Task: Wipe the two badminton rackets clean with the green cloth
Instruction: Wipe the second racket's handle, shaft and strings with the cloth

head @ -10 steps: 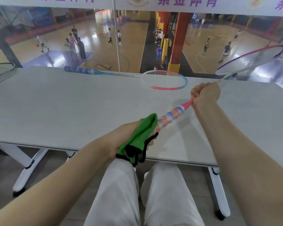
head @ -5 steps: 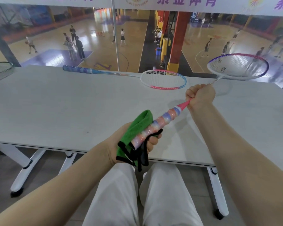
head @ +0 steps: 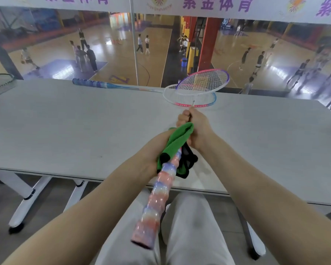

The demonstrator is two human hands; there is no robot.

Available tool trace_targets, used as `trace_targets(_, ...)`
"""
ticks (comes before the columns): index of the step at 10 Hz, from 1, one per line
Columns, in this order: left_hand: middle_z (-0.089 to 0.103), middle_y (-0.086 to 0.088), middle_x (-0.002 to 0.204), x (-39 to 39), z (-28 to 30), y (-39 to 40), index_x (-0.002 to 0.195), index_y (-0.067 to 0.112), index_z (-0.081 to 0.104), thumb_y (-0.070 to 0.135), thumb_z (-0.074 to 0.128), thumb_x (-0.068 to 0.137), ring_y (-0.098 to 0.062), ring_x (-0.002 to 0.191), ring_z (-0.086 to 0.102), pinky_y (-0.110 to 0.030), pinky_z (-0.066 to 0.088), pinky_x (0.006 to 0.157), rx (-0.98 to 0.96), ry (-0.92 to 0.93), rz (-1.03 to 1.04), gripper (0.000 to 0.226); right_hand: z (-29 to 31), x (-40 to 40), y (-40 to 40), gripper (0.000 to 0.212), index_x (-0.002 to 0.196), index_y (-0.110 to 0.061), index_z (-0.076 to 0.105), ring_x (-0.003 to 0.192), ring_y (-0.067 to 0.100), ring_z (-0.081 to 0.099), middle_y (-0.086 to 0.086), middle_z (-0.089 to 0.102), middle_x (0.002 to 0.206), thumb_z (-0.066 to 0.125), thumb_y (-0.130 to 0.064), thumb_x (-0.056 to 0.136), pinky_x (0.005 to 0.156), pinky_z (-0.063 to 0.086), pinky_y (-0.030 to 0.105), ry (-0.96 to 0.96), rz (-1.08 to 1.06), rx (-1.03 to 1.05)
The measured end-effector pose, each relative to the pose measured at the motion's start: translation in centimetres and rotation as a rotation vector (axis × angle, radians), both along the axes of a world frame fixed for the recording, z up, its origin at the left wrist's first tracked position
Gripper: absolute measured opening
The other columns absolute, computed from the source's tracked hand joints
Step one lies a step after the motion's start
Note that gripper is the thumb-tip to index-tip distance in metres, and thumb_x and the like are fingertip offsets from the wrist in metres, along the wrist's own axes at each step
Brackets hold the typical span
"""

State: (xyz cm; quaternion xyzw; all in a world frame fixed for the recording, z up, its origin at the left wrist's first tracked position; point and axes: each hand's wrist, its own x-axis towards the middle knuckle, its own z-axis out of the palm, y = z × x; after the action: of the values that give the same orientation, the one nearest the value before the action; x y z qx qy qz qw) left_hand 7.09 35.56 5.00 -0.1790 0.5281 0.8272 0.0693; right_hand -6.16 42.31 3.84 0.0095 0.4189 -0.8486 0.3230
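Both hands are busy on one racket. Right hand (head: pixel 196 127) is clenched around the thin shaft just below the head, and left hand (head: pixel 157 148) squeezes the green cloth (head: pixel 177 142) around the top of the held racket (head: pixel 157 197), where the grip tape ends. Its pastel-taped handle points back toward the person's lap, and its strung head (head: pixel 203 81) hovers above the far edge of the counter (head: pixel 65 131).

Judging by this, the handle of the first racket is being wiped; the next move likely calls for sliding the cloth along the grip or onto the shaft while the right hand steadies it. A second racket (head: pixel 122 87) lies flat on the counter, well apart from the hands, seemingly untouched.

Left-hand fingers are mostly hidden under the cloth, and the two racket heads overlap in view.
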Motion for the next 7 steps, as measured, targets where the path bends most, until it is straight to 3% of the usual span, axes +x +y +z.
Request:
trace_targets(2, 0.054, 0.011, 0.04, -0.4, -0.4, -0.8, 0.072, 0.018, 0.053, 0.033, 0.046, 0.1, -0.001, 0.033, 0.05, -0.014, 0.039, 0.036, -0.124, -0.003, 0.066, 0.032, -0.1, 0.8, -0.1, 0.045, 0.075, -0.012, 0.049, 0.049, 0.014, 0.049, 0.006, 0.051, 0.067, 0.034, -0.042, 0.105, 0.053, 0.045, 0.025, 0.078, 0.135, 0.132)
trace_targets(3, 0.056, 0.011, 0.045, -0.6, -1.0, -1.6, 0.071, 0.021, 0.056, 0.04, 0.051, 0.097, -0.003, 0.037, 0.052, -0.017, 0.041, 0.041, -0.126, 0.022, 0.141, 0.032, 0.2, 1.2, 0.7, 0.04, 0.089, -0.007, 0.057, 0.067, 0.021, 0.062, 0.011, 0.062, 0.079, 0.042, -0.041, 0.103, 0.062, 0.055, 0.03, 0.194, 0.151, 0.276)
trace_targets(4, 0.056, 0.006, 0.047, -0.7, -0.7, -1.9, 0.069, 0.02, 0.058, 0.043, 0.055, 0.095, -0.008, 0.037, 0.052, -0.016, 0.04, 0.04, -0.077, 0.041, 0.208, 0.035, 0.5, 2.0, 1.7, 0.044, 0.106, -0.001, 0.058, 0.074, 0.027, 0.062, 0.014, 0.064, 0.086, 0.044, -0.043, 0.102, 0.067, 0.059, 0.036, 0.308, 0.232, 0.439)
trace_targets(5, 0.049, 0.001, 0.051, -1.3, 0.0, -2.4, 0.068, 0.017, 0.053, 0.04, 0.055, 0.097, -0.011, 0.035, 0.046, -0.016, 0.037, 0.039, 0.018, 0.072, 0.344, 0.037, 0.8, 3.3, 2.9, 0.042, 0.097, -0.006, 0.052, 0.059, 0.024, 0.059, 0.013, 0.06, 0.077, 0.044, -0.047, 0.101, 0.062, 0.056, 0.035, 0.334, 0.344, 0.538)
trace_targets(6, 0.047, 0.001, 0.056, -2.2, 0.4, -3.1, 0.071, 0.019, 0.052, 0.04, 0.052, 0.098, -0.009, 0.039, 0.047, -0.018, 0.039, 0.042, 0.056, 0.128, 0.462, 0.035, 1.2, 4.6, 3.9, 0.054, 0.097, -0.004, 0.052, 0.063, 0.029, 0.061, 0.021, 0.063, 0.083, 0.043, -0.057, 0.097, 0.065, 0.057, 0.038, 0.342, 0.57, 0.568)
trace_targets(7, 0.052, 0.005, 0.048, -3.1, 0.1, -3.8, 0.073, 0.018, 0.054, 0.037, 0.049, 0.1, -0.007, 0.04, 0.051, -0.018, 0.041, 0.043, 0.065, 0.179, 0.556, 0.034, 2.0, 5.5, 4.5, 0.07, 0.107, 0.0, 0.057, 0.078, 0.033, 0.066, 0.024, 0.066, 0.093, 0.046, -0.067, 0.088, 0.07, 0.058, 0.038, 0.367, 0.782, 0.589)
